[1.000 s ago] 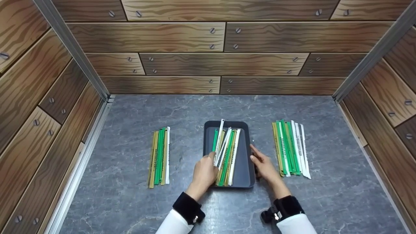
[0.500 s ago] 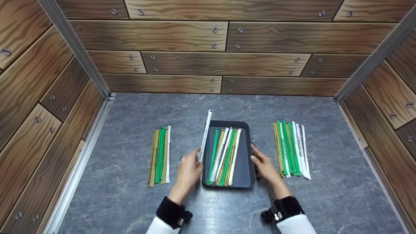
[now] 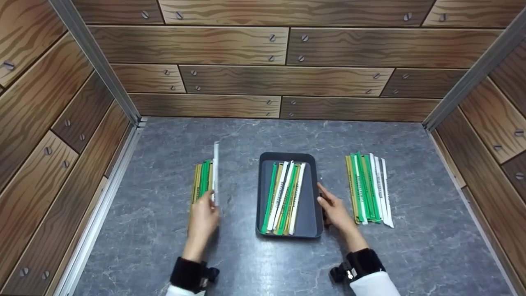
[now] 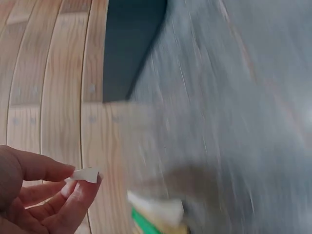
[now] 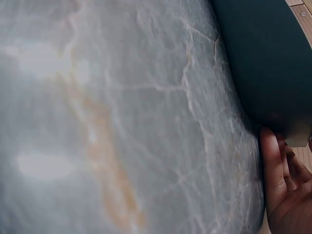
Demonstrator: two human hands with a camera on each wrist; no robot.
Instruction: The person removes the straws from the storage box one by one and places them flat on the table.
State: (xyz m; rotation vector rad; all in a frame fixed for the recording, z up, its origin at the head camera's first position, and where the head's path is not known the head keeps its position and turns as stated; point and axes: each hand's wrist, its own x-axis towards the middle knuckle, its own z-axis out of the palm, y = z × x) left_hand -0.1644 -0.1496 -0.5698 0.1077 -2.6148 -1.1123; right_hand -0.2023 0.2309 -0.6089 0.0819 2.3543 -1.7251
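Between thumb and fingers, my left hand [image 3: 203, 216] pinches a thin white wrapped straw [image 3: 216, 168], blurred by motion. It is held at the right side of the left group of green, gold and white wrapped straws [image 3: 203, 176], partly covering them. In the left wrist view, the pinched end of the straw [image 4: 87, 174] shows at the fingertips. Several wrapped straws [image 3: 283, 197] lie side by side in a dark grey tray [image 3: 309, 193]. My right hand [image 3: 339, 213] touches the tray's right side with extended fingers, as the right wrist view also shows.
A second group of green, gold and white wrapped straws [image 3: 367, 189] lies right of the tray. All stand on a grey marbled tabletop [image 3: 271, 271]. Wood-patterned walls [image 3: 230, 78] enclose the left, back and right sides.
My left hand has lifted the white straw out of the tray and carried it left to the left group. My right hand has stayed at the tray's side.
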